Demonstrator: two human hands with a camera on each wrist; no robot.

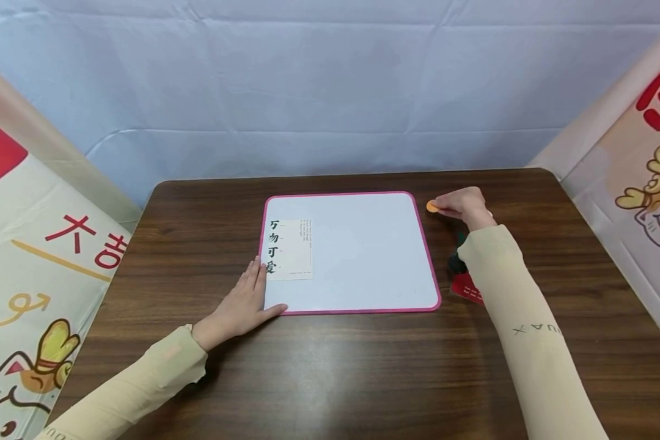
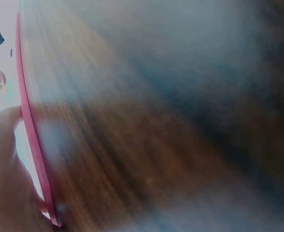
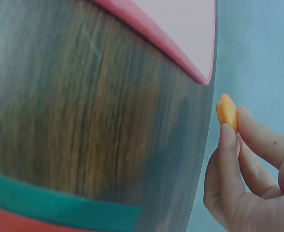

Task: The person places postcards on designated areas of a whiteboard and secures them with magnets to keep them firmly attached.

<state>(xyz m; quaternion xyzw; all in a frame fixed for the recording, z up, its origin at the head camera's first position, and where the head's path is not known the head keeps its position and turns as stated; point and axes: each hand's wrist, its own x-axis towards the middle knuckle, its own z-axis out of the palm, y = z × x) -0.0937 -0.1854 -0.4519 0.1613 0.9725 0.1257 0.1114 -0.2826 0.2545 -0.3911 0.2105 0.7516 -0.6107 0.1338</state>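
A whiteboard (image 1: 371,256) with a pink frame lies flat on the table. On its left side sits a white card (image 1: 291,249) printed with large black characters. My left hand (image 1: 242,305) rests at the board's lower left corner, its fingers along the left edge and its thumb on the bottom edge. In the left wrist view this hand (image 2: 7,179) lies against the pink frame (image 2: 30,125). Beyond the board's upper right corner, my right hand (image 1: 464,205) pinches a round orange magnet (image 1: 432,206). The right wrist view has the magnet (image 3: 227,112) between thumb and fingertips.
Beside the board on the right, a dark green object (image 1: 456,263) and a red card (image 1: 466,287) are partly hidden by my right sleeve (image 1: 506,287). Dark wood table (image 1: 330,373) surrounds the board. A pale cloth (image 1: 319,91) hangs behind the table, with printed sheets at both sides.
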